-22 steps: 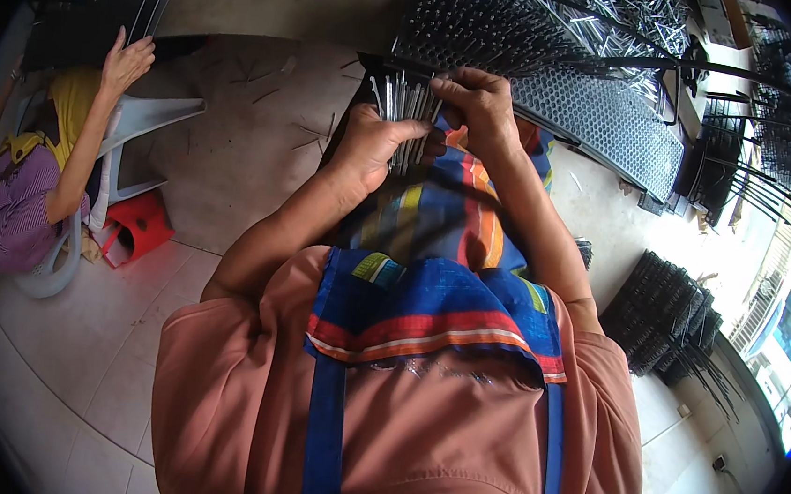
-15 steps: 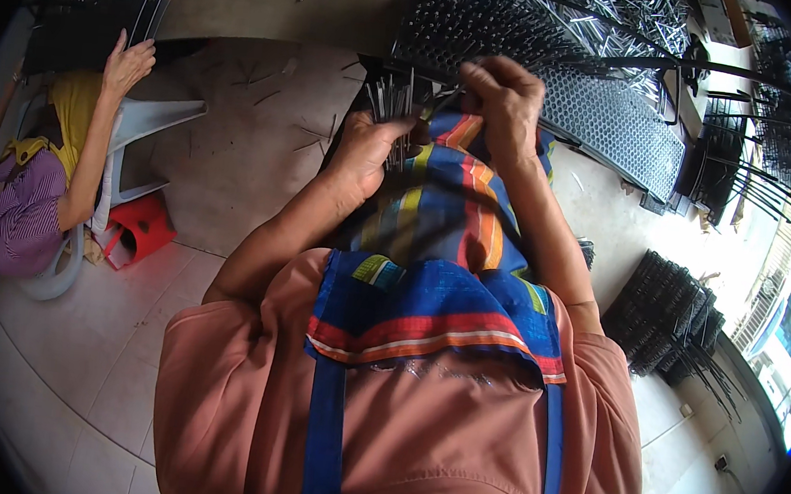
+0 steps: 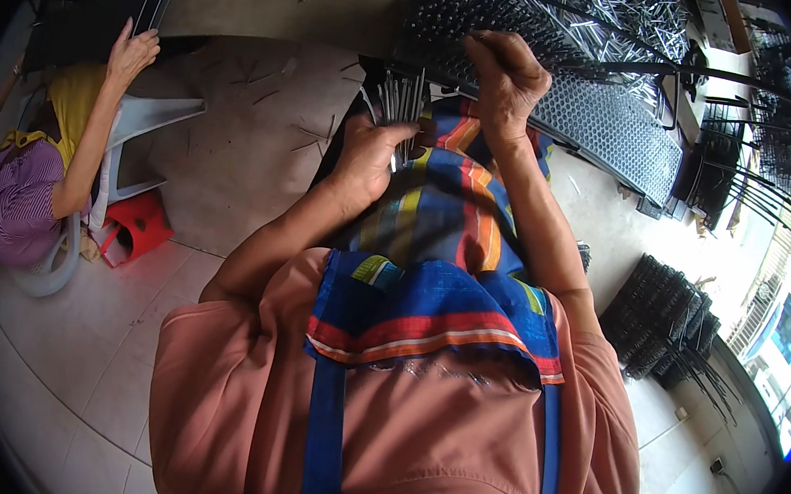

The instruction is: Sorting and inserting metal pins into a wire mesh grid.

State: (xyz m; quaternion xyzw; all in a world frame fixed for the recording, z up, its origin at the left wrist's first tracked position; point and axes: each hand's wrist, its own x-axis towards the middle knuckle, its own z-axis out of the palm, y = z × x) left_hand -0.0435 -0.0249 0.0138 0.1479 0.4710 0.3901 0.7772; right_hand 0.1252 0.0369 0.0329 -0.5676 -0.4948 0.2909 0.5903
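Note:
My left hand [image 3: 364, 158] is wrapped round a bundle of thin grey metal rods [image 3: 402, 97], which stand up out of the fist above my lap, thumb across them. My right hand [image 3: 512, 80] is raised at the near edge of a dark tray [image 3: 486, 20] packed with upright rods. Its fingers are pinched together; whatever they hold, if anything, is too small or hidden to make out. Beside that hand, the tray carries on to the right as a bare plate full of holes [image 3: 617, 135]. A striped apron [image 3: 456, 205] covers my lap.
Loose rods [image 3: 613, 17] lie heaped behind the tray. A dark curved bar [image 3: 712, 68] crosses above the plate. Black wire racks [image 3: 663, 313] are stacked on the floor at right. At left a co-worker's hand [image 3: 132, 56] touches a dark panel, near a red container [image 3: 139, 225].
My right hand has lifted away from the bundle, up and toward the tray. The left hand, still round the rods, has barely moved. The co-worker has shifted slightly.

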